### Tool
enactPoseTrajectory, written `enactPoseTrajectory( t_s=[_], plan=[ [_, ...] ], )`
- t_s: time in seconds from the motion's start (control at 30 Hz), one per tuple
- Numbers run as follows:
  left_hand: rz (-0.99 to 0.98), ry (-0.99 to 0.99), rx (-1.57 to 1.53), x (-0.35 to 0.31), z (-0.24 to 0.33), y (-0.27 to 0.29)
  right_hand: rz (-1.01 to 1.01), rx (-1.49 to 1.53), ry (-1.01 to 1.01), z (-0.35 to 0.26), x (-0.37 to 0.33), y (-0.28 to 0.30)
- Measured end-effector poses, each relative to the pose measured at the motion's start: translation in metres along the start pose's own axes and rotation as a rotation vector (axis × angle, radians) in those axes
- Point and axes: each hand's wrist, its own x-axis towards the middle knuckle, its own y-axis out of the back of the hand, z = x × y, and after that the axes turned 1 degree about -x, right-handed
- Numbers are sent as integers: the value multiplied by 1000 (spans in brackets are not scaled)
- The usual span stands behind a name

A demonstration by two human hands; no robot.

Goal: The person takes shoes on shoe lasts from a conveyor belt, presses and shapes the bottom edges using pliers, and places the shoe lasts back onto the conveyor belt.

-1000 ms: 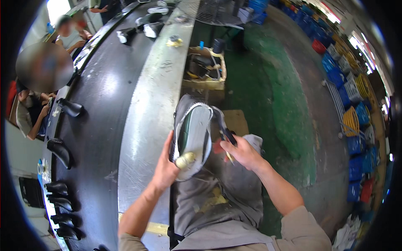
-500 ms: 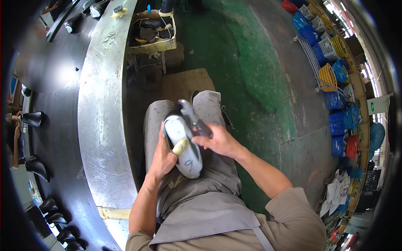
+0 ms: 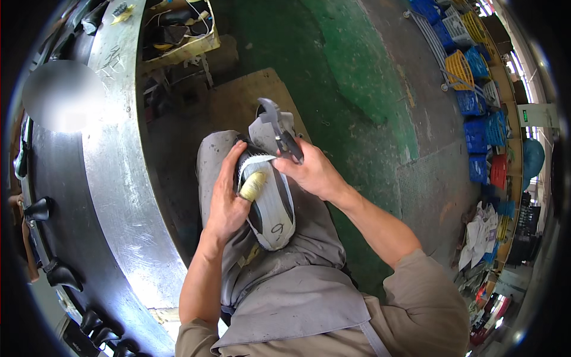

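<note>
Grey shoe upper on a last (image 3: 270, 205), sole side up across the lap, dark metal pincers (image 3: 281, 132) at its toe end

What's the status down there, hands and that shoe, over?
Left hand grips the grey-and-white upturned shoe on the lap, thumb wrapped in yellow tape. Right hand holds dark metal pliers at the toe. Nothing blocking.
</note>
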Motion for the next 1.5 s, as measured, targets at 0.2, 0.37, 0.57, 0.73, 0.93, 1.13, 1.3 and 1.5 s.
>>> enactPoseTrajectory(
  t_s=[0.2,0.37,0.57,0.73,0.93,1.13,1.3,1.5],
  plan=[
    [-62,99,-147,9,-15,7,-201,-50,-96,-29,-34,35],
    [-39,36,-90,7,-6,0,-477,108,-420,-28,-64,26],
    [-42,58,-127,2,-6,2,-425,353,-359,-14,-71,22],
    [-29,57,-79,3,3,-7,-466,479,-548,-44,-63,36],
    [5,78,-33,8,2,-8,-432,-145,-386,-44,-45,35],
    [15,104,-136,21,-8,-6,-10,-295,222,43,-46,-10],
    [13,43,-346,-31,-23,8,-8,-280,453,40,-71,3],
    [52,689,-978,-54,-7,-29,-178,-230,438,9,-115,11]
  ],
)
